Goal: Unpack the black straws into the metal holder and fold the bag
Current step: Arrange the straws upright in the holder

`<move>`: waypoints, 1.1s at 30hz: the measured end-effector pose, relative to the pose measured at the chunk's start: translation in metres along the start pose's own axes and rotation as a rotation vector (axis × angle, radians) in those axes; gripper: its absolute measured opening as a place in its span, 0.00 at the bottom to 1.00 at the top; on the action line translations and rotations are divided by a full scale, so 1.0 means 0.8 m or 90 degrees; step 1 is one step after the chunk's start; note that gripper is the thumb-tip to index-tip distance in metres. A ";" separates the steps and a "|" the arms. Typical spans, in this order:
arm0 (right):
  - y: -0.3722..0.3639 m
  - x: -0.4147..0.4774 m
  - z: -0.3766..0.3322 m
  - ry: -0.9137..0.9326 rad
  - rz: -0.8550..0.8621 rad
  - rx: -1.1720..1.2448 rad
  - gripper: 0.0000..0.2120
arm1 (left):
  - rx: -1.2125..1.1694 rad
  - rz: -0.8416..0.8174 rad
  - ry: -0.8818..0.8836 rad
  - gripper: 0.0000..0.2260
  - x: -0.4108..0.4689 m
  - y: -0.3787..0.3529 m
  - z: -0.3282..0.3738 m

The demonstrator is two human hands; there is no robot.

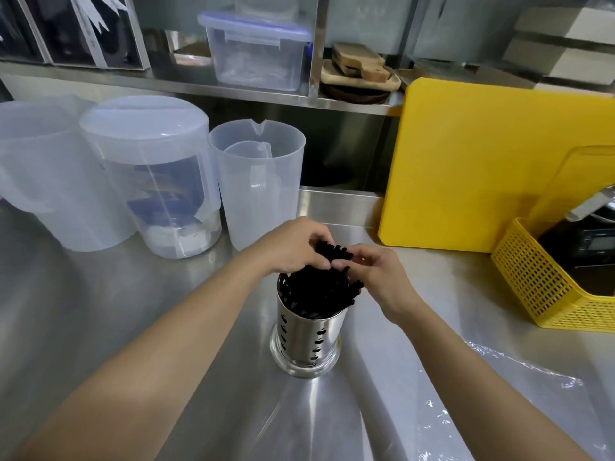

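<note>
Up top, both hands — left hand (293, 242), right hand (376, 277) — grasping black straws (319, 291), tips hidden, above metal holder (307, 331).

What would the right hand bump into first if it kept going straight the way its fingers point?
Probably the black straws right at its fingertips, then the left hand just beyond. The right hand points left across the metal holder; exact depth is unclear.

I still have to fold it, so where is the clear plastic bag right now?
The clear plastic bag lies flat on the steel counter, lower right in the head view, right of the perforated metal holder.
</note>
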State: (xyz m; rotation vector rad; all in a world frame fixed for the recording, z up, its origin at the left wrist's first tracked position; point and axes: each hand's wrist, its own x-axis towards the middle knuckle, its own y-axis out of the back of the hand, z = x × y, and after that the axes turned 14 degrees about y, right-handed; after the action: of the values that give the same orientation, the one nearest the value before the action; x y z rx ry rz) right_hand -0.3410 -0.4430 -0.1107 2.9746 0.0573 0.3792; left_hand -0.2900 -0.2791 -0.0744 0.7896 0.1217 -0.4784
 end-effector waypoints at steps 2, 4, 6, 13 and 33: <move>-0.001 0.003 0.001 -0.003 0.002 0.008 0.01 | -0.022 0.018 0.000 0.04 0.002 0.009 -0.002; -0.002 0.006 0.002 -0.006 0.003 0.020 0.01 | -0.109 0.016 0.008 0.06 0.001 0.014 -0.008; -0.003 0.009 0.002 -0.006 0.002 0.033 0.01 | -0.210 0.015 0.029 0.08 -0.002 0.013 -0.015; -0.009 0.019 0.001 0.007 0.015 0.044 0.05 | -0.324 0.052 0.062 0.08 -0.007 0.008 -0.028; -0.006 0.028 0.003 0.036 -0.030 -0.009 0.09 | -0.371 0.035 0.039 0.11 -0.016 0.006 -0.042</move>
State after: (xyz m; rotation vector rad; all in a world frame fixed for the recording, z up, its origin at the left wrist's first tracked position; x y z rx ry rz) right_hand -0.3185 -0.4377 -0.1080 2.9432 0.1302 0.4562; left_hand -0.2968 -0.2478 -0.0913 0.2352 0.2815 -0.3392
